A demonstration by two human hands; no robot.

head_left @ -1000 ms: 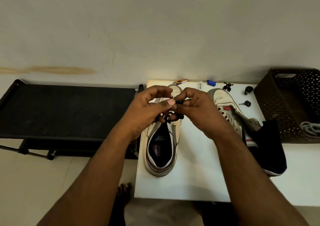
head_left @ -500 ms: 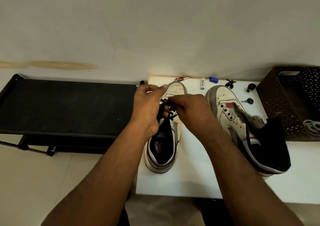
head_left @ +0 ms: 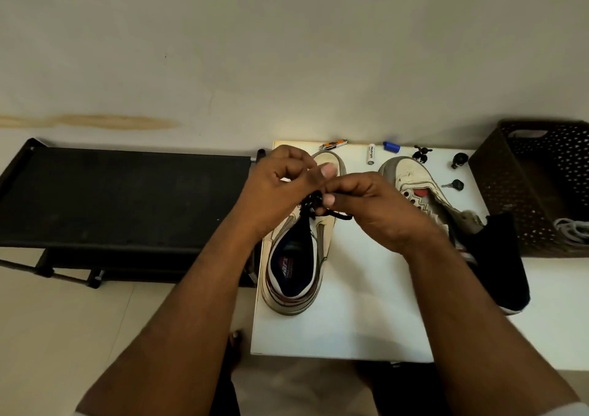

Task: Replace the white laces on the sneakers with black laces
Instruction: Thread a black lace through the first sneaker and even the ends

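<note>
Fingertips of left hand (head_left: 280,189) and right hand (head_left: 369,205), lowered since a second ago, pinch the black lace (head_left: 314,203) over the left sneaker (head_left: 296,256), suggesting tying nears completion.

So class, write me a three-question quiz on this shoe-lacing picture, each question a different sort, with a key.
1. True or false: both hands work at the black lace on the left shoe.
2. The white laces lie where? A) in the brown basket B) on the black bench C) on the floor
3. Fill in: the right shoe has ____ lace in its visible eyelets.

Key: 1 true: left hand and right hand meet there. 2 A. 3 no.
</note>
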